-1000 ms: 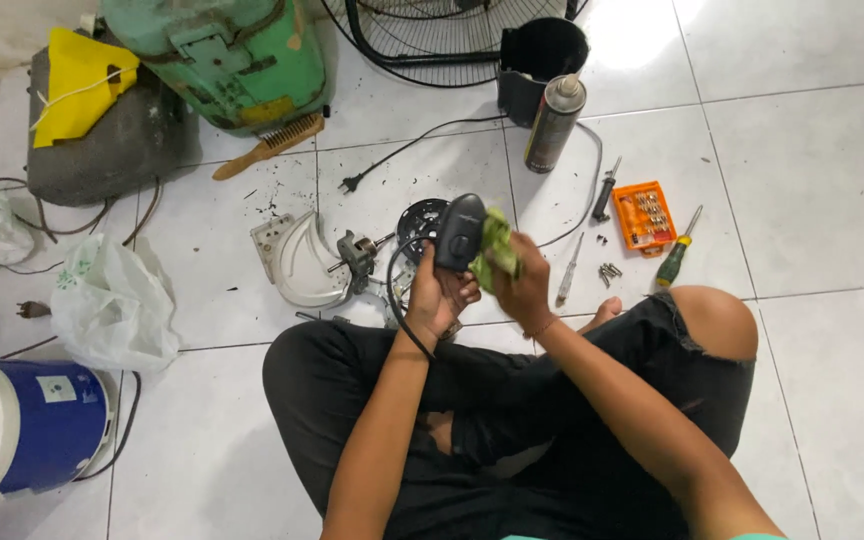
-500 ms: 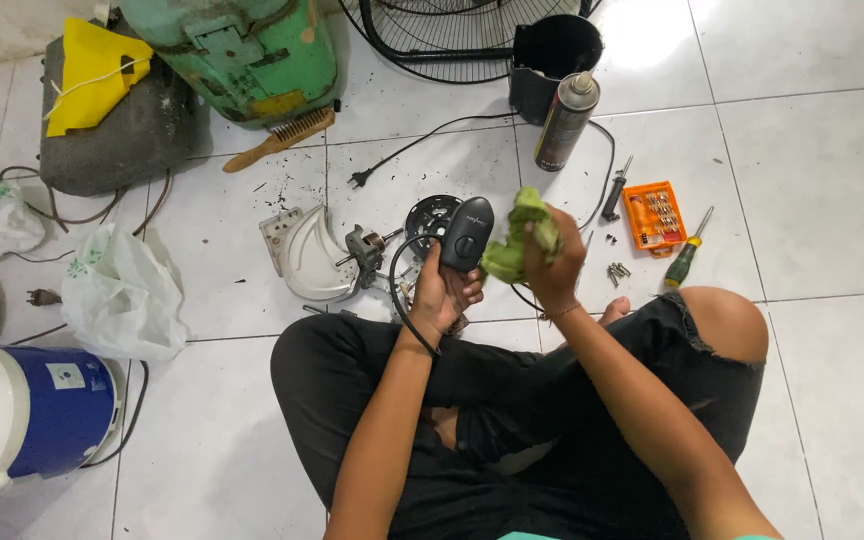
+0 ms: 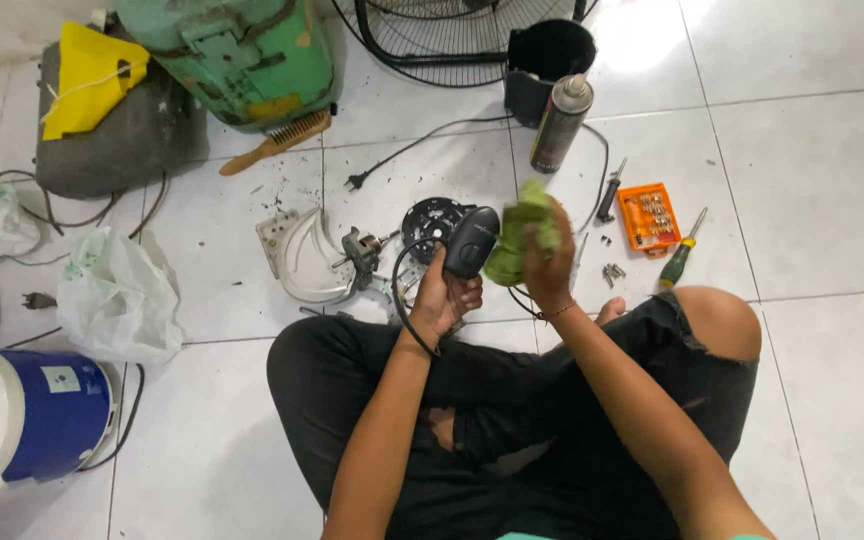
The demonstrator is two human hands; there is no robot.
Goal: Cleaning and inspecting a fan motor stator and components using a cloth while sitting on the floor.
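The cover [image 3: 472,240] is black, the rag [image 3: 514,240] green, the bit case [image 3: 649,216] orange, the tiles [image 3: 812,180] white.

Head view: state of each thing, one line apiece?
Left hand: gripping the black housing.
Black housing: held up off the floor, cord hanging.
Right hand: clutching the green cloth.
Green cloth: bunched, pressed against the housing.
Spray can: upright, capped.
Orange bit case: open, flat on tiles.
Screwdriver: lying loose.
Plug: unplugged, on the floor.

Illumination is bright and even, with glare on the white floor tiles [image 3: 642,50] beside the black bucket [image 3: 549,55]. Shadows are soft. Focus is sharp; slight wide-angle distortion at edges.
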